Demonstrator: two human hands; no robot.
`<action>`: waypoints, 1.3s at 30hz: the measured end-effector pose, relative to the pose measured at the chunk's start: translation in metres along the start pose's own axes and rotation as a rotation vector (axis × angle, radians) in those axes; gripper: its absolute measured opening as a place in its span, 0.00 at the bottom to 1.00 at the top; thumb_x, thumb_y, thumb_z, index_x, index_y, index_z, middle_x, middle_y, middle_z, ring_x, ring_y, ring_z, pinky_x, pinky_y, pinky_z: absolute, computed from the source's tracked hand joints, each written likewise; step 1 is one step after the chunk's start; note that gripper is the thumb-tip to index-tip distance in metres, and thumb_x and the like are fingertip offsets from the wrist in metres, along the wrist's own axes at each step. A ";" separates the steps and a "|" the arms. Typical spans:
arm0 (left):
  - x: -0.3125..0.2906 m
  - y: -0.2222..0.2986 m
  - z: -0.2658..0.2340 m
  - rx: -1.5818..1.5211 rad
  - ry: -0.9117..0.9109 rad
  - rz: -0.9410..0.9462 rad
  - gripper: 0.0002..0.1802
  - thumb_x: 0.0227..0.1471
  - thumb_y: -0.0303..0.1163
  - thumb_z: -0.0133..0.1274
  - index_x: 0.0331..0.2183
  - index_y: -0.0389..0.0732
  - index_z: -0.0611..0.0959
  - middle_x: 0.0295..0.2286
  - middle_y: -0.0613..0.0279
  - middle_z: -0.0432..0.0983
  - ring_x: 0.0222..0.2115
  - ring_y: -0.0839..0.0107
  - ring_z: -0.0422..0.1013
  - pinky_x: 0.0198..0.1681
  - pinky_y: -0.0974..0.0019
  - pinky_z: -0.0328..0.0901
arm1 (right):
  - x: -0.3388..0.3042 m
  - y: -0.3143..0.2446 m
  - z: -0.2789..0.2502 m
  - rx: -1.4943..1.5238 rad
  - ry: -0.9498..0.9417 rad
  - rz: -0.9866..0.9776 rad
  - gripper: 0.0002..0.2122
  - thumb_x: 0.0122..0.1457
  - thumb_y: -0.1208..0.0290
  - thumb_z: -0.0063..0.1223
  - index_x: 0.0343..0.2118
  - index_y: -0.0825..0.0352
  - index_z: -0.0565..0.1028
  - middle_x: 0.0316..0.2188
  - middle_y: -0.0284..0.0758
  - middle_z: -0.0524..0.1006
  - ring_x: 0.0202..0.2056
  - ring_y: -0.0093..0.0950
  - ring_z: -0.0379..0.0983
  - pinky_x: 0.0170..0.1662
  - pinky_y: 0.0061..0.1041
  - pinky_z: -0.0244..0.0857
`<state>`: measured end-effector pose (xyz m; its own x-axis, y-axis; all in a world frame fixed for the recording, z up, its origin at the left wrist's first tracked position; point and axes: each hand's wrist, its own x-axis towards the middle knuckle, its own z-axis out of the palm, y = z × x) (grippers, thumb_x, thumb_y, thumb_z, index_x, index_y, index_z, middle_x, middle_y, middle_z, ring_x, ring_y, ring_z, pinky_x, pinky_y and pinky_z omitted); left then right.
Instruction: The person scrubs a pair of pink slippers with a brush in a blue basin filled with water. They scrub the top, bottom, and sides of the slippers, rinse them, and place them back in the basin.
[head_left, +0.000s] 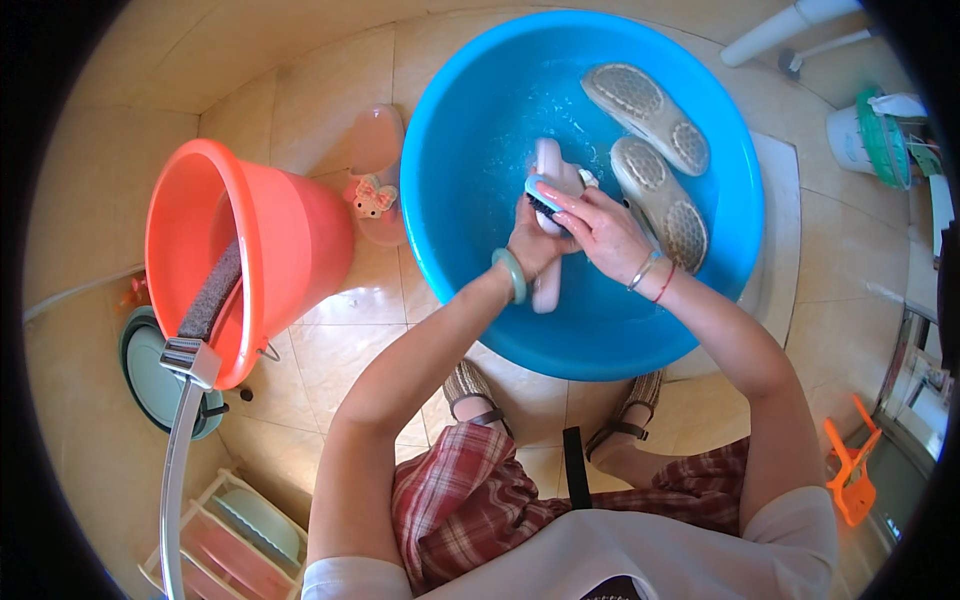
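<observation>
Your white shirt (640,545) lies nearest the camera, with your red plaid trousers (455,490) beyond it and your feet in woven sandals on the tiled floor (355,345). At far left, a green basin (148,365) stands tilted behind a coral bucket (310,235), which leans on its side. A mop (208,300) has its grey sponge head inside the bucket's mouth and its pale handle running down past a rack (205,500) of shallow basins. Next comes a pink slipper (376,145) bearing a bow-topped ornament, near the rim of a large blue tub (430,240) that holds water. Within this rim, your left hand (536,243), its wrist ringed by a green bangle, is wrapped around a pale slipper (548,160); whether the slipper touches the water cannot be told. Your right hand (610,228) pinches a brush (545,190) by its light-blue back, fingers extended along it and dark bristles against the slipper. To their right, two pale shoes (648,112) lie soles up inside the tub. Outside it, at far right, are a white pail (850,140) with a green rim and an orange clip (850,480).
</observation>
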<state>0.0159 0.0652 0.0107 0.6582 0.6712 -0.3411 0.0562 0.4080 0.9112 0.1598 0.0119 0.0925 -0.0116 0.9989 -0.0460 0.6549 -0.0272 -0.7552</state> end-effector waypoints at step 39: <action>-0.006 -0.006 0.022 -0.343 0.194 -0.109 0.56 0.43 0.11 0.54 0.66 0.53 0.45 0.55 0.57 0.65 0.53 0.61 0.65 0.53 0.62 0.65 | -0.003 -0.025 -0.012 -0.376 -0.207 0.038 0.21 0.63 0.67 0.41 0.58 0.38 0.66 0.47 0.53 0.69 0.37 0.50 0.75 0.39 0.44 0.72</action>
<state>0.0285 0.0452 0.0121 0.5062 0.7036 -0.4987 -0.1578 0.6441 0.7484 0.1524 0.0101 0.1192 -0.1088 0.9675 -0.2285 0.8873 -0.0091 -0.4611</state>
